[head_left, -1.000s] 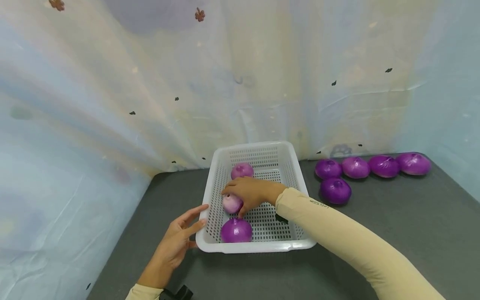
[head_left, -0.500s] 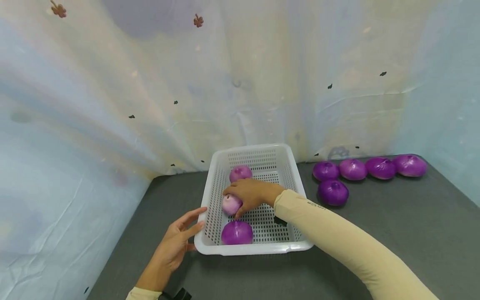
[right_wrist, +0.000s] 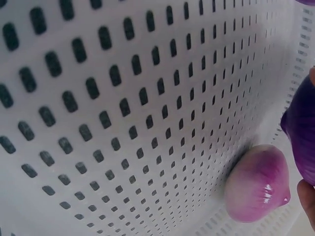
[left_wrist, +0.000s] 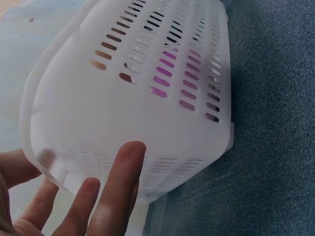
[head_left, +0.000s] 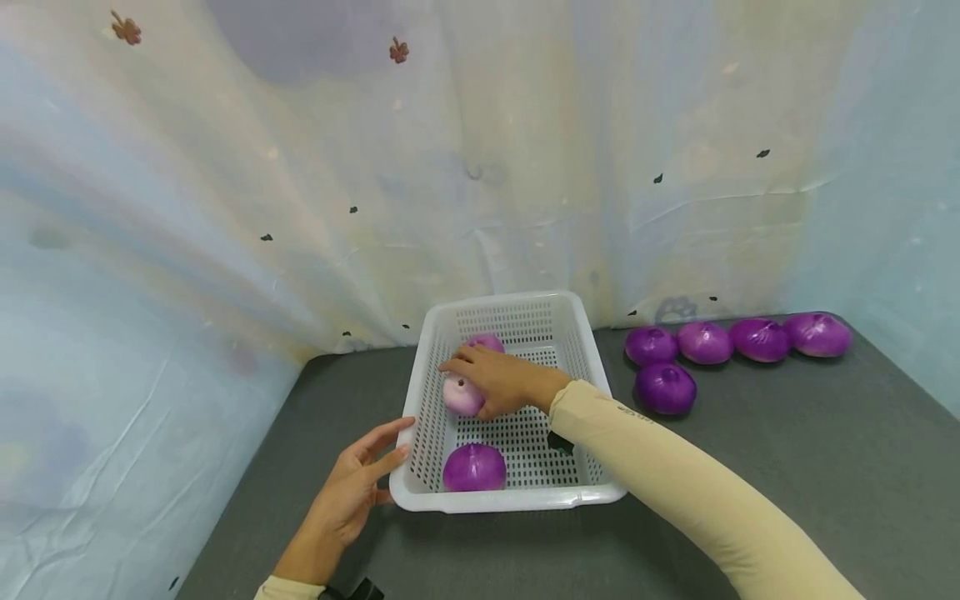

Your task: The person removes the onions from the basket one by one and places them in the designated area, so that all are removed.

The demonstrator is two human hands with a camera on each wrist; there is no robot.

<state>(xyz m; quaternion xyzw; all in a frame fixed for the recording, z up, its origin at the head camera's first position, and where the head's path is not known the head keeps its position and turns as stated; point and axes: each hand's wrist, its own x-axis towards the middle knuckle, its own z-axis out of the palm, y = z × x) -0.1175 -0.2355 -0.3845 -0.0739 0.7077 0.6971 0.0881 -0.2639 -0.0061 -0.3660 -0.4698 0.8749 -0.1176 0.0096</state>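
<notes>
A white perforated plastic basket stands on the dark table. My left hand holds its left rim near the front corner; in the left wrist view, fingers lie along the outer wall. Inside the basket, my right hand grips a red onion with its pale end showing. Partly behind that hand is another red onion, and one more purple onion lies by the front wall. In the right wrist view, the gripped onion is at the right edge, near a pinkish onion.
Right of the basket, several purple onions form a row along the table's back edge. One darker onion sits in front of the row's left end. A patterned curtain hangs behind the table.
My right hand has shifted the held onion slightly back, away from the front onion, and now covers more of the rear one. My left hand stays on the rim. The head view tilts slightly.
</notes>
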